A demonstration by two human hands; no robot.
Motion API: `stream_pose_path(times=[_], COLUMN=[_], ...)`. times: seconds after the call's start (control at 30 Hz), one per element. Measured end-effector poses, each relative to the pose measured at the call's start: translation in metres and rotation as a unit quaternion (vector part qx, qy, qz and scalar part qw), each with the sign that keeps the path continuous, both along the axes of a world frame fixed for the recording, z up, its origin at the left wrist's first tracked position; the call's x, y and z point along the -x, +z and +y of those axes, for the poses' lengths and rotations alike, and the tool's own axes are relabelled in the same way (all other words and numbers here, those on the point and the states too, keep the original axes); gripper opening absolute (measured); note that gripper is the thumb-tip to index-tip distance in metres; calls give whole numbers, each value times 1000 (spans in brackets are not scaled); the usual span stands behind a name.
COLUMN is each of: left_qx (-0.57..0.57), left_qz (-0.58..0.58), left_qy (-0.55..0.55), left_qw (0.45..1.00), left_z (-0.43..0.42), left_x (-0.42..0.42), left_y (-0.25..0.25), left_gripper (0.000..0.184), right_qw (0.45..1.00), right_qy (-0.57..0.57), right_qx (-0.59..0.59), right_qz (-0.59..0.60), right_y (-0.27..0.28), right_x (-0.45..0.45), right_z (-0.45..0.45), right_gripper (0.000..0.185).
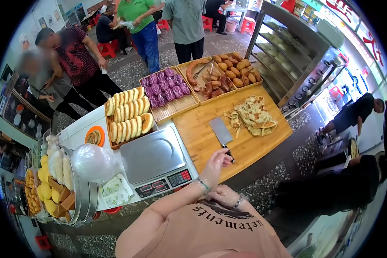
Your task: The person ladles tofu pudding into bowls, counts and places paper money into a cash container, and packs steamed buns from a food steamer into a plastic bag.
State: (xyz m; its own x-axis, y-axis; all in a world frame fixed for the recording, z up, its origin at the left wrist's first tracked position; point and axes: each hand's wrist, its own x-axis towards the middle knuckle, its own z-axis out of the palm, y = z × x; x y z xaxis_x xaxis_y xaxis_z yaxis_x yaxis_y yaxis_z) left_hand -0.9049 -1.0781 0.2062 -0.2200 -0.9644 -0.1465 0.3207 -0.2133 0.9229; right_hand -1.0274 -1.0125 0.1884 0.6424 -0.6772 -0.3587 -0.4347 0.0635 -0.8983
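Observation:
My left hand (218, 164), in a clear plastic glove, is over the near edge of the wooden board (198, 129). Its fingers are loosely bent and apart, beside the black handle of a cleaver (220, 130); no grip on the handle shows. The cleaver lies flat, its broad blade pointing away from me. Beyond the blade, to the right, is a browned flatbread (257, 116) with torn or cut pieces (233, 120) at its left. Close to my chest, my right hand (226, 196), also gloved, is closed with its fingers curled. What it may hold is hidden.
Left of the board stands a digital scale (152, 155). Behind are trays of pale buns (127, 112), purple rolls (165, 86) and sausage with brown buns (234, 71). A plastic bag (94, 162) lies left; a steel rack (284, 51) stands right. Several people are around the counter.

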Motion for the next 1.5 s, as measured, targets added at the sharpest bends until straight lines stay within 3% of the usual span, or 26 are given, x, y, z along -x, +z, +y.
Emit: stream_pose_path(times=[0.07, 0.13, 0.2, 0.3, 0.4, 0.5, 0.67, 0.8, 0.9, 1.0, 1.07, 1.13, 1.2, 1.3, 1.33, 1.4, 1.43, 1.47, 1.5], left_qx=[-35, -160, -163, -156, -161, -215, -216, -163, -162, -186, -203, -213, -194, -189, -190, -187, -198, -209, -193], left_qz=[19, 93, 60, 8, 5, 55, 33, -39, -39, 3, -5, 6, -19, -40, -44, -42, -45, -43, -26], left_qy=[31, 103, 147, 258, 337, 377, 381, 337, 328, 343, 352, 371, 365, 355, 364, 382, 392, 408, 406], left_qw=[999, 977, 974, 953, 927, 899, 898, 927, 930, 921, 914, 904, 910, 915, 911, 904, 897, 888, 893], left_z=[-13, -24, -38, -27, -8, 7, 10, 14, 14, 16, 17, 12, 6, -8, -15, -29, -38, -50, -58], left_x=[9, 14, 20, 30, 48, 84, 142, 147, 140, 141, 141, 148, 154, 169, 177, 197, 210, 224, 238], left_y=[-18, -40, -57, -69, -83, -97, -91, -92, -95, -101, -111, -106, -104, -107, -105, -102, -100, -102, -114], left_gripper=[33, 30, 29, 26, 27, 30, 34, 42, 46, 47, 46, 44, 41, 39, 38, 38, 37, 36, 35], right_qw=[999, 993, 985, 978, 982, 972, 961, 952, 923, 906, 842, 865, 801, 773, 770, 750, 745, 745, 811], right_qy=[28, 101, 73, 52, 91, 88, 63, -6, -100, -192, -241, -349, -364, -355, -355, -261, -238, -231, -234], right_qx=[4, 57, 108, 168, 86, 76, 69, 180, 269, 298, 426, 340, 466, 465, 468, 479, 503, 512, 474], right_qz=[-31, 31, 111, 111, 143, 203, 258, 248, 258, 231, 228, 118, 95, 246, 247, 374, 368, 359, 250], right_y=[8, 5, -20, -42, -41, -42, -41, -70, -43, -26, -12, 35, 66, 118, 120, 116, 109, 101, 98], right_x=[10, 26, 55, 115, 185, 246, 292, 306, 305, 336, 369, 393, 422, 448, 458, 477, 483, 486, 483], right_z=[-18, -37, -57, -100, -135, -164, -207, -236, -249, -269, -289, -308, -333, -370, -391, -434, -458, -481, -497], right_gripper=[25, 25, 24, 24, 33, 39, 43, 56, 70, 70, 72, 75, 74, 72, 72, 73, 77, 80, 80])
